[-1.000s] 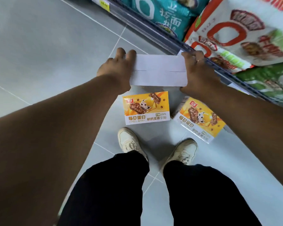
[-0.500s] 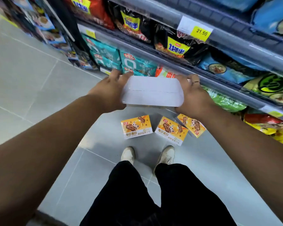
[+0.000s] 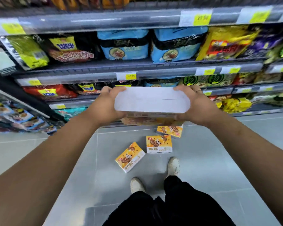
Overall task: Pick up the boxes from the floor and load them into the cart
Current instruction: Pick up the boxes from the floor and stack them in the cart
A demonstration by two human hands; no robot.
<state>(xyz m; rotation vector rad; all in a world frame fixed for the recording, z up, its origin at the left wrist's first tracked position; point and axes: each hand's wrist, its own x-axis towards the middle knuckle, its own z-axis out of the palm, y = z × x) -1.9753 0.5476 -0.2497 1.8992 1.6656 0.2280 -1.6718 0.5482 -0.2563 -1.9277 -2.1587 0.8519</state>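
Grey tiles (image 3: pixel 69 160) carry three yellow boxes (image 3: pixel 158 144) just ahead of white shoes (image 3: pixel 173 166). Further out, I see the left hand (image 3: pixel 104 105) and right hand (image 3: pixel 201 105) curled round the ends of a white-topped box (image 3: pixel 151 100), held up before the snack shelves (image 3: pixel 88 77).

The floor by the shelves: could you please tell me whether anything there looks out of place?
Yes: the nearest box, middle box and farthest box, all yellow, lie scattered on the floor before the shoes, each angled differently.
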